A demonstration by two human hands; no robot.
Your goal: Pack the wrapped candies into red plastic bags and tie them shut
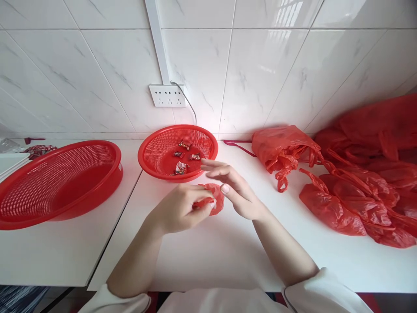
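Closed around a small red plastic bag [217,204], my left hand [182,208] is above the table in front of me. Part of the bag is bunched in its fingers and part sticks out to the right; what the bag contains is hidden. My right hand [236,191] is raised just right of the bag with its fingers stretched out and nothing in them. Behind both hands stands a round red mesh basket [153,163], holding several wrapped candies [181,168].
A larger red basket [78,208] stands at the left, past a seam between the white tables [208,261]. Several full red plastic bags [352,200] lie at the right, with another tied red bag [283,145] near the wall. A socket strip [167,96] with a cable hangs behind.
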